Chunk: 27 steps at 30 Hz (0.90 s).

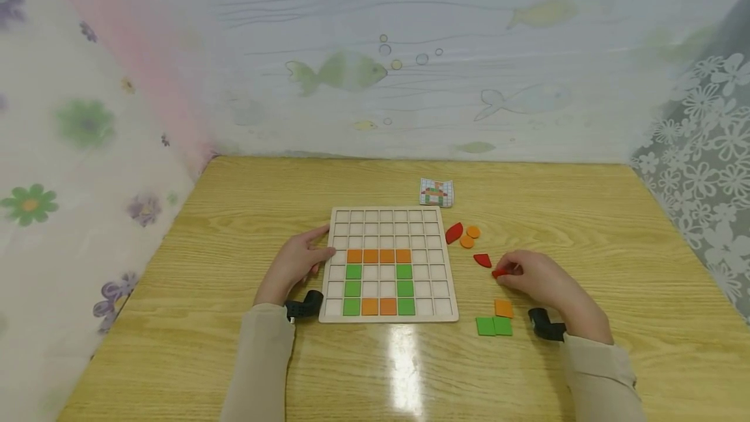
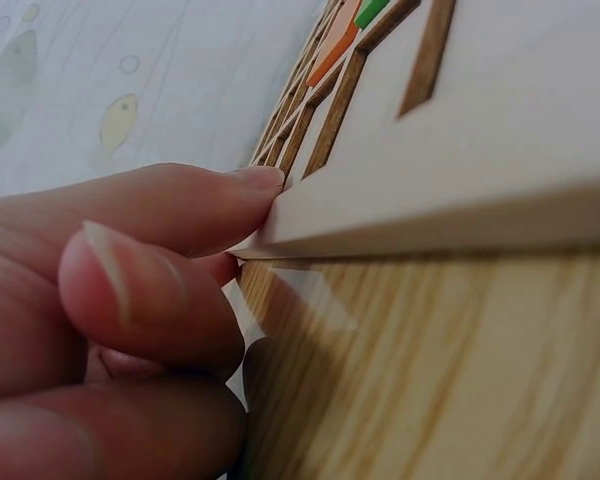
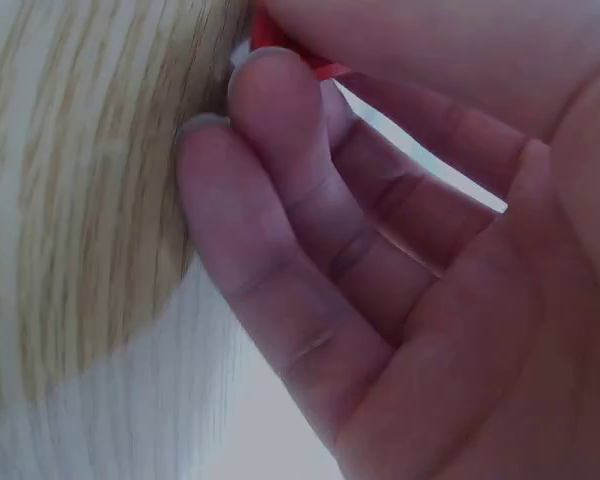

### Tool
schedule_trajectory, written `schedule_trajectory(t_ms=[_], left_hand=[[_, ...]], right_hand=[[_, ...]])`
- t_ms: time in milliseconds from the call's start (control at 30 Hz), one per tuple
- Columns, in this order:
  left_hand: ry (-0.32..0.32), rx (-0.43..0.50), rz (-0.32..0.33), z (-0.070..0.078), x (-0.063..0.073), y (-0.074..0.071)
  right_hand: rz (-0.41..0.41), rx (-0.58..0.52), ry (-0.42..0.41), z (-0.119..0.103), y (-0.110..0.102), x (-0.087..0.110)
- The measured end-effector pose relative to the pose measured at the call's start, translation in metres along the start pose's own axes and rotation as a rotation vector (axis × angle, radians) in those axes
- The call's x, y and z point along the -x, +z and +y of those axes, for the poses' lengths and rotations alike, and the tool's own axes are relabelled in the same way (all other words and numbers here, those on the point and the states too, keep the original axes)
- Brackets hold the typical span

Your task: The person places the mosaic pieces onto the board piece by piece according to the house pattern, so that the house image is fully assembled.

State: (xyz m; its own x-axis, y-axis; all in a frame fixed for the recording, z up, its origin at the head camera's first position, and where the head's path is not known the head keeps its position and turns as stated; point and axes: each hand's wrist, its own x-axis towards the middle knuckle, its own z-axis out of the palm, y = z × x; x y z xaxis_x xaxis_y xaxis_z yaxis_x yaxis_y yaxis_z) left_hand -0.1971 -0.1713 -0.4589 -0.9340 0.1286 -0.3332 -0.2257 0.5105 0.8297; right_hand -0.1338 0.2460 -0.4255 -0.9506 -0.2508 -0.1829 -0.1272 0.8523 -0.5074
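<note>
A square wooden grid board (image 1: 389, 320) lies on the table, with orange and green square tiles set in an arch shape. My left hand (image 1: 295, 262) rests at the board's left edge, thumb on the rim and index finger stretched along the side. In the left wrist view, the thumb (image 2: 225, 200) touches the pale rim. My right hand (image 1: 536, 277) pinches a small red piece (image 1: 499, 273) just at the table, mostly covered by fingers; its red edge (image 3: 280, 35) shows in the right wrist view. A red quarter-round piece (image 1: 483, 260) lies next to that hand.
Right of the board lie a red leaf-shaped piece or pair (image 1: 454, 233), orange discs (image 1: 467, 241), an orange square (image 1: 503, 308) and green squares (image 1: 486, 326). A small pattern card (image 1: 436, 193) lies behind the board. Printed cloth (image 1: 410, 122) hangs at the table's back.
</note>
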Motion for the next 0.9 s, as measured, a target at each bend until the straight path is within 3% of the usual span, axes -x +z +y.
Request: schedule_trajectory(t_ms=[133,533,900], left_hand=[[-0.009,-0.001,0.001,0.000,0.000,0.000],[0.000,0.009,0.011,-0.002,0.001,-0.001],[0.011,-0.017,0.008,0.002,0.002,0.000]], right_hand=[[0.024,-0.018,0.010,-0.002,0.001,-0.001],[0.093,-0.131,-0.088,-0.033,0.011,-0.016],[0.031,-0.266,-0.081,-0.066,0.023,-0.036]])
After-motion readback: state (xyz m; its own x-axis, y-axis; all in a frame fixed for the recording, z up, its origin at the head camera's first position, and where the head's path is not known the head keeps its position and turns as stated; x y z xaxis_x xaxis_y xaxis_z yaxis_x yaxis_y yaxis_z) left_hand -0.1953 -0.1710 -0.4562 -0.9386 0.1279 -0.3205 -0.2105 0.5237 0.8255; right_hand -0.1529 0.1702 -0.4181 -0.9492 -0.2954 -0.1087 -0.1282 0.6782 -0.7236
